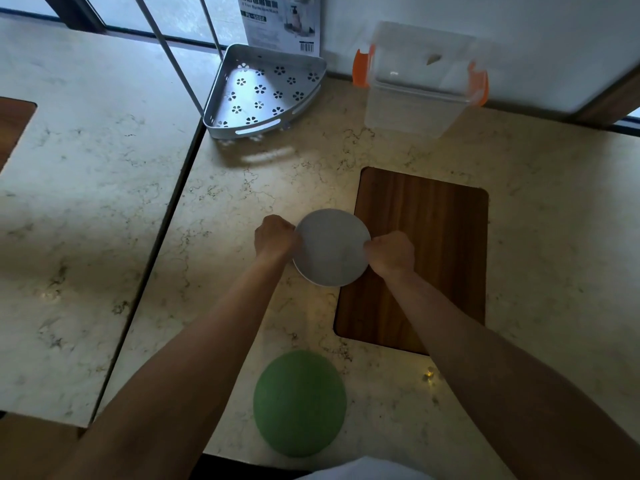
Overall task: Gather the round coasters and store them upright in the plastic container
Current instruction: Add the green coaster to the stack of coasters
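Your two hands grip one round grey-white coaster (331,247) between them, held above the pale marble-patterned worktop (242,209). Your left hand (275,237) is closed in a fist on the coaster's left edge, and your right hand (393,252) is closed the same way on its right edge, so the disc faces up toward you with its flat side showing. It hangs over the left edge of the dark wooden rectangular board (422,258) set into the worktop.

Going from the left: a silver metal corner shelf (263,95) with flower-shaped cut-outs sits at the back, with a printed cardboard box (280,22) standing behind it against the window. Nearer you, between your forearms, a round green felt coaster (299,403) lies flat on the worktop, close to its front edge. Further right, at the back by the wall, stands the clear plastic container (419,95) with orange clips, its lid open and leaning back; whether anything is inside is hard to tell.
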{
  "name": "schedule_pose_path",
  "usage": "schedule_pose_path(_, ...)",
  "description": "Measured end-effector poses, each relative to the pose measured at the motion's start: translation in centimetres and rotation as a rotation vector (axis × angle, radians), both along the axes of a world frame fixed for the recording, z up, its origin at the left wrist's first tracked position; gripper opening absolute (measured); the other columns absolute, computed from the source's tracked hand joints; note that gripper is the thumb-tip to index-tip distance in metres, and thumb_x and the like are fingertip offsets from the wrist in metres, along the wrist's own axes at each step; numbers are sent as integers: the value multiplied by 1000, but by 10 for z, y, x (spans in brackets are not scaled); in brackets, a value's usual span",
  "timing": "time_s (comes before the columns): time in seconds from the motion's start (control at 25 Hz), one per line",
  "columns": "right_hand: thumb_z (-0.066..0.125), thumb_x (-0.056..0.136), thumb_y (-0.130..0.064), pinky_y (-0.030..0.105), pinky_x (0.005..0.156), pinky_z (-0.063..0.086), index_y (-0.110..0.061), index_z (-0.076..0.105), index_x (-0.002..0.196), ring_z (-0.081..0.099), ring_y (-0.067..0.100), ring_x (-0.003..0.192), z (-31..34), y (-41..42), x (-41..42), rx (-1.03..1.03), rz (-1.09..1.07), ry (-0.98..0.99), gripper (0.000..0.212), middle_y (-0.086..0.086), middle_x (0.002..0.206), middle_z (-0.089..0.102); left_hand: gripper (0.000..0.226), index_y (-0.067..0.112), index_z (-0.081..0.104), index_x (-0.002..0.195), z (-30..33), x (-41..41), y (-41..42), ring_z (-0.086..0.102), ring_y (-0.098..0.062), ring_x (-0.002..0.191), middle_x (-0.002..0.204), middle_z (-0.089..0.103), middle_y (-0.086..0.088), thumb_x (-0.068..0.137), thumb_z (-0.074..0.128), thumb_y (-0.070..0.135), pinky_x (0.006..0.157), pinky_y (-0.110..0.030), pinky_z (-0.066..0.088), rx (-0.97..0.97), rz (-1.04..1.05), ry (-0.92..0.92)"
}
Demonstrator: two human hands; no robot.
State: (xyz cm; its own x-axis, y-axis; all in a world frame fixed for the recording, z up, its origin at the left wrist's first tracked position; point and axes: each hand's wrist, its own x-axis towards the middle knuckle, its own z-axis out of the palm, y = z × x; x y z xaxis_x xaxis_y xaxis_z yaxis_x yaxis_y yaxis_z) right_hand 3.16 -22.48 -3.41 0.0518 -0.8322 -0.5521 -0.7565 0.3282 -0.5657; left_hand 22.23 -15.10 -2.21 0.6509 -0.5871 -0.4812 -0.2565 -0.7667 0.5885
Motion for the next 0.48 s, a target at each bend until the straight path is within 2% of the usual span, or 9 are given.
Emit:
schedule_pose_path(0.08, 56, 85, -8, 27, 49, 39, -4, 58, 53, 50, 17, 52, 3, 2, -3, 11, 5, -94, 33, 7, 55, 56, 20, 12, 64, 61, 0, 4, 7, 62, -26, 72, 76, 65, -11, 75, 64, -3, 72, -43, 58, -10, 53, 78)
schedule_pose_path(0.16, 61, 86, -10, 35, 59, 52, 7, 69, 70, 59, 21, 64, 7, 6, -6, 5, -8, -204, 25, 16, 73, 70, 17, 10, 69, 67, 1, 8, 16, 66, -29, 81, 85, 69, -13, 75, 66, -5, 77, -40, 59, -29, 85, 177)
schedule_pose_path(0.24, 66, 88, -15, 36, 69, 60, -6, 74, 72, 69, 18, 74, 12, 12, -9, -1, 2, -245, 20, 7, 79, 74, 13, 3, 74, 81, 2, 10, 26, 69, -32, 84, 90, 72, -18, 76, 66, -6, 78, -45, 61, -58, 95, 250)
schedule_pose_path(0.32, 68, 89, -19, 31, 68, 61, -23, 71, 68, 70, 13, 77, 19, 25, -15, -5, 15, -280, 21, -6, 76, 72, 14, -1, 74, 84, 7, 9, 44, 71, -31, 77, 86, 72, -20, 76, 66, -8, 71, -43, 63, -83, 112, 300)
schedule_pose_path(0.48, 70, 90, -21, 22, 61, 58, -25, 71, 74, 70, 9, 78, 29, 61, -30, 37, 38, -340, 16, -8, 83, 72, 17, -3, 71, 100, 24, 0, 91, 70, -24, 76, 86, 72, -15, 84, 67, -2, 59, -30, 58, -90, 137, 369)
